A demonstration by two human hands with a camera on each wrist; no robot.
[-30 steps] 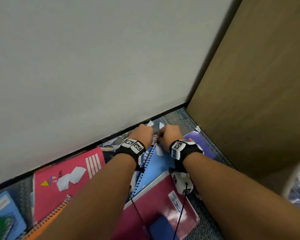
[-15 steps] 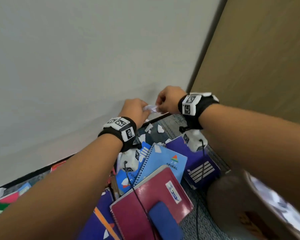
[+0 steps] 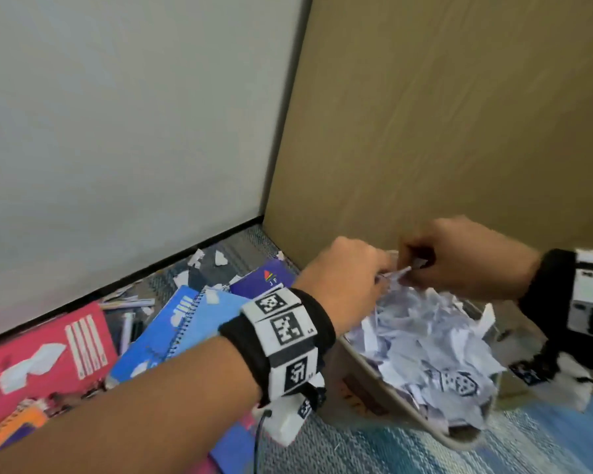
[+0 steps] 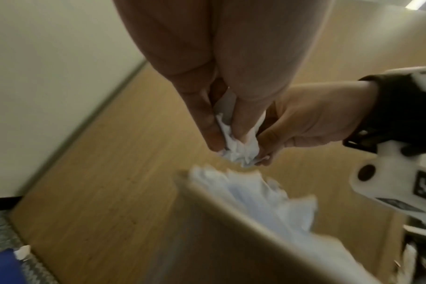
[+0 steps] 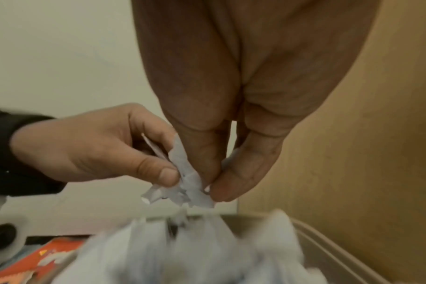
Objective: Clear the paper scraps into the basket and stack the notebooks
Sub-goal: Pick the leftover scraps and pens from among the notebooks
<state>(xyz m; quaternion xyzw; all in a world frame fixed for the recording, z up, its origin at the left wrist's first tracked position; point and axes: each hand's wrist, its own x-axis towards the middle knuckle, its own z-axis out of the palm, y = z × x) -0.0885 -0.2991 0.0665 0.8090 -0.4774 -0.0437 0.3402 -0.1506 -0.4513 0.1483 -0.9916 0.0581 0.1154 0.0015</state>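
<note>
A small crumpled wad of paper scraps (image 4: 238, 151) hangs just above the far end of the basket (image 3: 396, 398), pinched from both sides. The left hand (image 3: 348, 280) has thumb and fingertips closed on one side of the wad; the right hand (image 3: 459, 260) pinches the other side, its thumb and forefinger curled tight on the paper. The basket itself is already heaped with torn white paper (image 3: 428, 340) that rises over its rim, and it sits on the carpet (image 3: 374, 449) close against the wooden panel (image 3: 459, 114).

The notebooks (image 3: 192, 323) lie unstacked, overlapping on the carpet along the foot of the white wall (image 3: 117, 114), with loose scraps (image 3: 220, 258) on and between them, so both parts of the task remain unfinished.

The likely trouble is overflow: with the heap this high, a wad let go near the rim could roll off and land back on the carpet or slip between basket and panel. Uneven release could also scatter the pieces, as they are only pressed together.
</note>
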